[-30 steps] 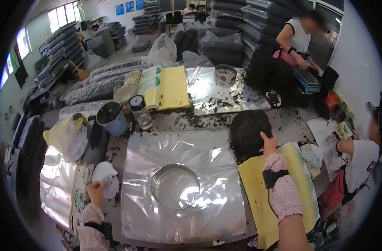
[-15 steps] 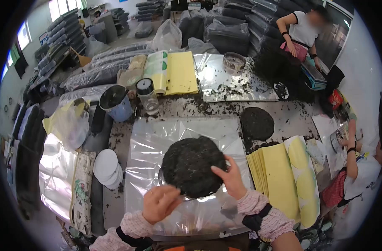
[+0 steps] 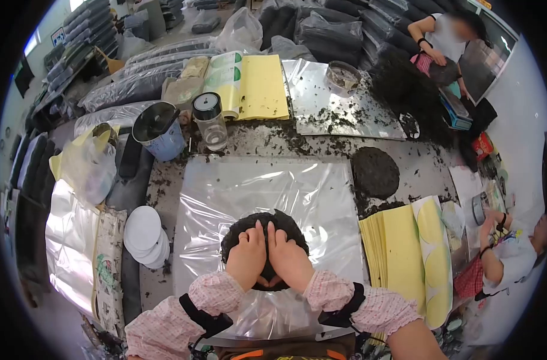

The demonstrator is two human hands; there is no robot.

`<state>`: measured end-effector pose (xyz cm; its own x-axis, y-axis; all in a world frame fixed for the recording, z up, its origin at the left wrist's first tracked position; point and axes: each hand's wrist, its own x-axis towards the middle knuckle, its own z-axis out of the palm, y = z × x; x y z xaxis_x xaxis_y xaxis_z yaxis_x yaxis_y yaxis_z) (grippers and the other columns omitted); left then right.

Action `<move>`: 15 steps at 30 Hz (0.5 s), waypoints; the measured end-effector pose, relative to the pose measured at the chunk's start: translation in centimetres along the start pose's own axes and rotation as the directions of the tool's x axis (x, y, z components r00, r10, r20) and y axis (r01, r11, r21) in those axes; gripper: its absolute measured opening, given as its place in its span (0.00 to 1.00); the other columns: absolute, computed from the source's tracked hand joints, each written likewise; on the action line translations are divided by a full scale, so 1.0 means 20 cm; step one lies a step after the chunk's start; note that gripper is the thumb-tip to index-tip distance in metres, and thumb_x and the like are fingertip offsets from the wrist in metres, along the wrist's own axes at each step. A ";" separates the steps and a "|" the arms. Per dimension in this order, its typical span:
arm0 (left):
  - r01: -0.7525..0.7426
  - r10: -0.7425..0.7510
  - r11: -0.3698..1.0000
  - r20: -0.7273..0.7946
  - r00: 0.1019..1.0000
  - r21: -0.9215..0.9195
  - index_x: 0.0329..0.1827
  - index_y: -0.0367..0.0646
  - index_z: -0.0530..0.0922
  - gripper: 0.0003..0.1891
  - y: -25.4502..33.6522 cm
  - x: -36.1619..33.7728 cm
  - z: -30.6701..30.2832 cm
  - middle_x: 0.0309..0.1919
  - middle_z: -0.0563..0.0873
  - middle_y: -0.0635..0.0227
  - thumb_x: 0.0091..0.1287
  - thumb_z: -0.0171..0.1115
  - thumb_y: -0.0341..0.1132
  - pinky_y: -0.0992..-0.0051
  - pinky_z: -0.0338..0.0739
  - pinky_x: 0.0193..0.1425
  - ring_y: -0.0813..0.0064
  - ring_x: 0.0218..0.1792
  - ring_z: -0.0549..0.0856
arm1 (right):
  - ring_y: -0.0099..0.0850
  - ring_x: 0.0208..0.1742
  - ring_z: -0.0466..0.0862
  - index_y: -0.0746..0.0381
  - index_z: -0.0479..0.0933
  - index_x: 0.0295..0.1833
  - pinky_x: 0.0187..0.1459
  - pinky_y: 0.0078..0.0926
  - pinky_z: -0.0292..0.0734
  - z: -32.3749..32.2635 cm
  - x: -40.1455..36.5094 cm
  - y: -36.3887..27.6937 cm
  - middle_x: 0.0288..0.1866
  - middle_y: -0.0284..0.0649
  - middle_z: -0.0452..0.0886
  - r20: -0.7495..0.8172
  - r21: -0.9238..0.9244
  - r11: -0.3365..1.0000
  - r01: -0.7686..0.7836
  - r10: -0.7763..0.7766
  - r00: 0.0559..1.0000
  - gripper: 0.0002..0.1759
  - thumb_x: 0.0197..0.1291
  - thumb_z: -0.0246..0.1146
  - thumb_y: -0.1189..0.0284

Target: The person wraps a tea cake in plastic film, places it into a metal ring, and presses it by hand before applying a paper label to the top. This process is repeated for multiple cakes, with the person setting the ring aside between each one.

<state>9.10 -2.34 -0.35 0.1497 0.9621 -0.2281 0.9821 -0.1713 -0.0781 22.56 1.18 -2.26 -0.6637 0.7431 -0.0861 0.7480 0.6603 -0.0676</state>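
Where the surface (image 3: 164, 195) ends at the left, a plastic bag (image 3: 93, 171) lies beyond a shiny sheet (image 3: 72, 246), and white discs (image 3: 144, 231) overlap in a pile to the sheet's right. Behind them stands a blue bucket (image 3: 165, 143), with a jar (image 3: 213, 132) upright near its right side. Clear film (image 3: 207, 198) covers the middle, and the dark disc (image 3: 292, 228) lies over it, in front of the person. The left hand (image 3: 245, 258) rests on the disc's left half and the right hand (image 3: 290, 258) on its right half; both are open, fingers extended and laid on top rather than closed around it, fingertips pointing away and nearly meeting, thumbs toward the near edge. Behind the film are yellow sheets (image 3: 264, 90), then a metal plate (image 3: 321, 111) strewn with dark bits. To the right, a second disc (image 3: 375, 173) lies behind a yellow stack (image 3: 399, 252). Farthest right, a co-worker (image 3: 510, 258) bends toward the surface.
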 end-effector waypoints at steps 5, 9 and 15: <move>-0.027 0.046 0.997 -0.266 0.963 0.074 0.76 0.23 0.59 0.71 0.01 0.11 0.46 0.58 0.75 0.53 0.28 0.87 0.54 0.76 0.88 0.49 0.59 0.56 0.82 | 0.33 0.34 0.87 0.78 0.60 0.75 0.28 0.24 0.84 0.19 0.05 0.02 0.46 0.47 0.73 -0.052 -0.001 1.000 0.023 -0.023 0.998 0.63 0.31 0.82 0.66; -0.152 0.149 0.966 -0.032 0.988 -0.208 0.73 0.21 0.60 0.71 -0.05 0.10 0.23 0.59 0.75 0.47 0.25 0.88 0.52 0.65 0.86 0.55 0.52 0.58 0.81 | 0.36 0.36 0.88 0.78 0.63 0.73 0.32 0.26 0.85 0.25 0.05 0.06 0.50 0.51 0.75 -0.017 0.123 0.991 0.047 -0.045 0.999 0.59 0.33 0.80 0.67; -0.064 0.058 0.977 -0.035 0.998 -0.204 0.75 0.34 0.66 0.59 -0.02 0.01 0.00 0.62 0.75 0.48 0.38 0.87 0.50 0.61 0.81 0.62 0.50 0.61 0.79 | 0.44 0.47 0.86 0.71 0.67 0.71 0.48 0.37 0.83 -0.10 -0.14 0.09 0.56 0.54 0.76 -0.202 0.374 0.908 0.190 -0.121 0.972 0.49 0.47 0.79 0.59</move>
<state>8.75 -2.10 -0.37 0.2107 0.9572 -0.1983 0.9730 -0.1859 0.1365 25.71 0.44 -0.13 -0.7367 0.6646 0.1249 0.5551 0.6999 -0.4495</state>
